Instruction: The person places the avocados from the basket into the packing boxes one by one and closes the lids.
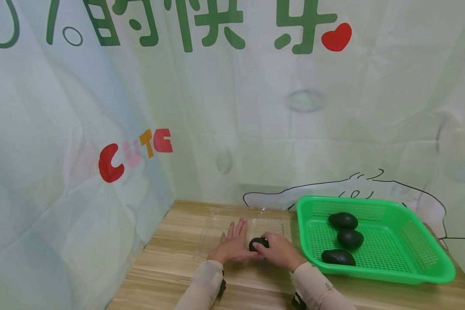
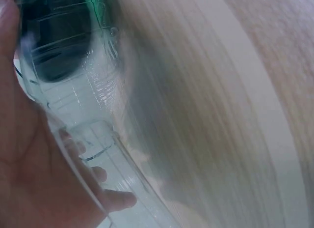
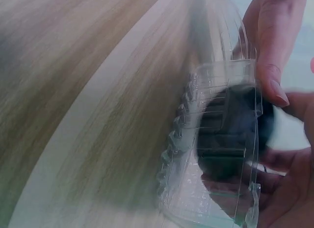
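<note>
A clear plastic clamshell box (image 1: 206, 241) lies spread on the table, its thin walls showing more closely in the left wrist view as a clear tray (image 2: 140, 181). My right hand (image 1: 282, 252) grips a dark avocado (image 1: 258, 244) at the box's right half. In the right wrist view that avocado (image 3: 230, 134) appears through the ribbed plastic wall, fingers around its far side. My left hand (image 1: 232, 246), its fingers straight and spread, rests on the box's left part, the thumb reaching toward the right hand.
To the right stands a green plastic basket (image 1: 435, 262) with three dark avocados inside: one at the back (image 1: 342, 221), one in the middle (image 1: 350, 239), one in front (image 1: 339, 258). A printed cloth (image 1: 224, 107) hangs behind and left of the wooden table (image 1: 159, 267).
</note>
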The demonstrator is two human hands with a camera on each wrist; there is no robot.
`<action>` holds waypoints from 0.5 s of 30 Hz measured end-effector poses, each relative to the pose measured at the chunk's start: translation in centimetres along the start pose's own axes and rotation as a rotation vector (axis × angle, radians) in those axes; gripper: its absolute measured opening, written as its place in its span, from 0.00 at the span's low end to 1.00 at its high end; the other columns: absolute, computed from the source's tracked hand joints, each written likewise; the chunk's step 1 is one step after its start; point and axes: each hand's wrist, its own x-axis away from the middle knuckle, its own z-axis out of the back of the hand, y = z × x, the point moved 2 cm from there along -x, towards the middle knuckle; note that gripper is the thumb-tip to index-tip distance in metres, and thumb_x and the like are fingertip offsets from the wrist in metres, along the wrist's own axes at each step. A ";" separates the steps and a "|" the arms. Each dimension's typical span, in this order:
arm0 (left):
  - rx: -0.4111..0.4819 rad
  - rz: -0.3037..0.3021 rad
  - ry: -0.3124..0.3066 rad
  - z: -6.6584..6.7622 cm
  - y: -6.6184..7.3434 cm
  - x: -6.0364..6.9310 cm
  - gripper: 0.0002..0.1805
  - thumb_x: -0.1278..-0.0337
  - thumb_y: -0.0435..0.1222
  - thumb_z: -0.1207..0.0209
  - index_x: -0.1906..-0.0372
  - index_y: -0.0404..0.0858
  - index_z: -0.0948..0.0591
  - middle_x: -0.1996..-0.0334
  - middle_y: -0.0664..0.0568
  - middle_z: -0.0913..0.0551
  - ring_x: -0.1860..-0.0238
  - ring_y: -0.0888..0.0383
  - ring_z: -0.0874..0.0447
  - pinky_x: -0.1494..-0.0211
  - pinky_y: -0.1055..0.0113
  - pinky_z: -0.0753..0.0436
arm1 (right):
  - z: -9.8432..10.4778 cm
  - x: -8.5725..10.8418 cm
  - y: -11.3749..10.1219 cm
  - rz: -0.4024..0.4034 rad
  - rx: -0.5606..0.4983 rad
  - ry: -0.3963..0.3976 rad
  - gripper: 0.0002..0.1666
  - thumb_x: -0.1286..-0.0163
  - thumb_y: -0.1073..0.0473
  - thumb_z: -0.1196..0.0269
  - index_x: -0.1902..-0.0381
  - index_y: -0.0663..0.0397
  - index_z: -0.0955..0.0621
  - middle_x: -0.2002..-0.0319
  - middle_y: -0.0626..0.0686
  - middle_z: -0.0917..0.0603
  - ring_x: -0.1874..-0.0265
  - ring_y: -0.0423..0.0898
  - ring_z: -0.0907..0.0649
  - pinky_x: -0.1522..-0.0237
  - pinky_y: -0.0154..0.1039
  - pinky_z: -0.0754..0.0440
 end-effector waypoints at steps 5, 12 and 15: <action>0.014 -0.001 -0.001 -0.1 0.0 -0.1 0.72 0.55 0.74 0.38 0.18 0.36 0.57 0.17 0.42 0.59 0.20 0.32 0.63 0.29 0.26 0.50 | -0.1 0.0 0.0 -0.002 0.011 -0.022 0.23 0.23 0.45 0.41 0.54 0.61 0.15 0.60 0.55 0.12 0.65 0.46 0.16 0.58 0.52 0.17; 0.021 0.006 -0.009 0.1 0.1 0.0 0.71 0.53 0.72 0.36 0.18 0.35 0.57 0.17 0.41 0.59 0.20 0.32 0.64 0.28 0.26 0.52 | 0.5 0.7 -0.2 0.017 0.021 0.018 0.23 0.23 0.47 0.41 0.50 0.62 0.15 0.53 0.59 0.12 0.54 0.55 0.14 0.49 0.57 0.19; 0.023 0.008 -0.016 0.1 0.2 0.0 0.71 0.53 0.72 0.36 0.18 0.34 0.57 0.17 0.40 0.59 0.20 0.32 0.64 0.27 0.27 0.52 | 1.0 1.5 -0.2 0.015 0.015 0.037 0.23 0.23 0.47 0.40 0.46 0.62 0.16 0.50 0.60 0.13 0.52 0.55 0.13 0.50 0.56 0.17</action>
